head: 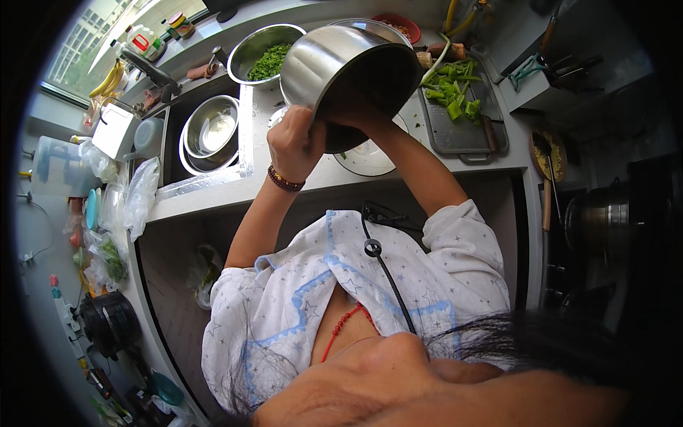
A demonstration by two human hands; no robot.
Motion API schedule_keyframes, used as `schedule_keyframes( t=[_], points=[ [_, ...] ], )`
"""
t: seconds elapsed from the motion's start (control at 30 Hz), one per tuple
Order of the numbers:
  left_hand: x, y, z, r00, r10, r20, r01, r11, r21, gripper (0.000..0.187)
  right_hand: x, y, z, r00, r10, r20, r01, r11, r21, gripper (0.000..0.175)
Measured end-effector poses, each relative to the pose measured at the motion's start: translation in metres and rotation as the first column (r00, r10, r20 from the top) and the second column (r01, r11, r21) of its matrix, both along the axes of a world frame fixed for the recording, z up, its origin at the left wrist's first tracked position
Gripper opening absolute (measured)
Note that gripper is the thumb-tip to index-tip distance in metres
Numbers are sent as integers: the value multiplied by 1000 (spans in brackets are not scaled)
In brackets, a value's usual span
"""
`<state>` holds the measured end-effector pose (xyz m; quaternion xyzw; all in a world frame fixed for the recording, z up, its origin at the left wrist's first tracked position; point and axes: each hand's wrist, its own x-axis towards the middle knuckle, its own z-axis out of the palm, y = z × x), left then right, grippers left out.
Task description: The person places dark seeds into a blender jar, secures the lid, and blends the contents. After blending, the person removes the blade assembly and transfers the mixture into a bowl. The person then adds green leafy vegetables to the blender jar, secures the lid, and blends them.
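Note:
A large stainless steel pot or deep bowl (325, 61) is tilted on its side above the counter, its dark opening towards me. My left hand (295, 140) grips its rim on the left. My right hand (355, 109) reaches inside the opening; its fingers are lost in shadow. Beneath the vessel a round plate or shallow dish (368, 160) with a few green bits lies on the counter. A steel bowl (238, 53) of chopped greens (269, 62) stands behind to the left. On the right, cut green stalks (453, 91) and a knife (489, 133) lie on a grey cutting board (443, 131).
Left is a sink (172, 160) holding nested steel bowls (212, 127), with a faucet (147, 69) behind. Plastic bags (143, 197) lie beside it. A red bowl (408, 26) stands at the back. Far right are a knife block (528, 88) and a round dish of yellow food (555, 155).

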<state>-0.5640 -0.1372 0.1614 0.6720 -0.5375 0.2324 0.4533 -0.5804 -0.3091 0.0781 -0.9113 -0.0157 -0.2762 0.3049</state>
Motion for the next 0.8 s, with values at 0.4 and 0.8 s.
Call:
schedule_keyframes(
  t=[0.4,0.8],
  points=[
    [-8,-8,-32,969,213,126,-209,977,-48,16,-10,-22,8,931,300,-209,-351,894,-279,40],
    [-17,-16,-44,915,385,121,-382,923,-54,15,-81,-60,-36,936,280,-214,-341,871,-354,35]
  ],
)
